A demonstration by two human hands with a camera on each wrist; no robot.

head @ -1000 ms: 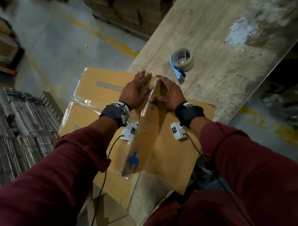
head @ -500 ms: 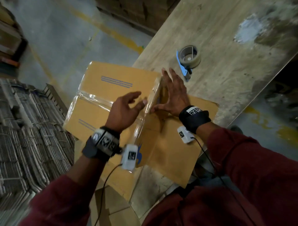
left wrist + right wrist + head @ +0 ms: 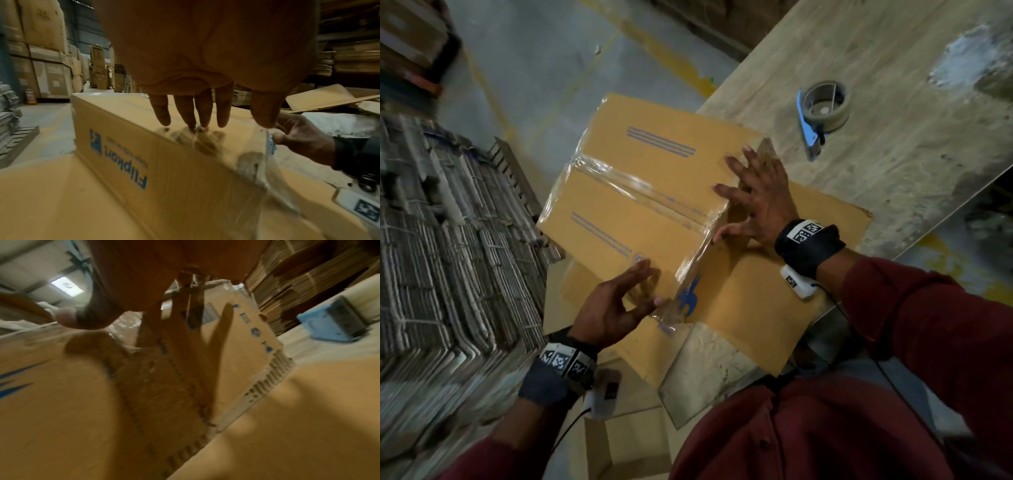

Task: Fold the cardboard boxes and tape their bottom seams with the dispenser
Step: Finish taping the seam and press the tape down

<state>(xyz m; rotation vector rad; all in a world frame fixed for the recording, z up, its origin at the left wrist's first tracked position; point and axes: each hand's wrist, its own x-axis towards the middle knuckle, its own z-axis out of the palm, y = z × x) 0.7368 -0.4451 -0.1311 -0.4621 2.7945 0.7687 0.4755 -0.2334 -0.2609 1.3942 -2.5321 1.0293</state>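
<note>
Head view shows a folded cardboard box (image 3: 640,192) lying bottom-up at the near corner of the bench (image 3: 893,51), partly overhanging the floor (image 3: 534,51), with its open flaps spread beneath it. A strip of clear tape (image 3: 640,186) runs along the middle seam between the 2 bottom flaps and over the edge nearest the person. The right hand (image 3: 760,198) lies flat with fingers spread and straight, pressing on the box's right edge where the tape wraps down the side. The left hand (image 3: 616,305) is at the near corner of the box, fingers loosely extended and apart, fingertips touching the taped corner; it grips nothing. The left wrist view shows those fingertips (image 3: 191,120) on the glossy tape at the top edge, with blue print on the side panel below. The tape dispenser (image 3: 822,113), blue-handled with its roll, lies on the bench well apart from both hands, beyond the right hand. Stacks of flattened cardboard (image 3: 448,240) stand on the floor to the left.
</note>
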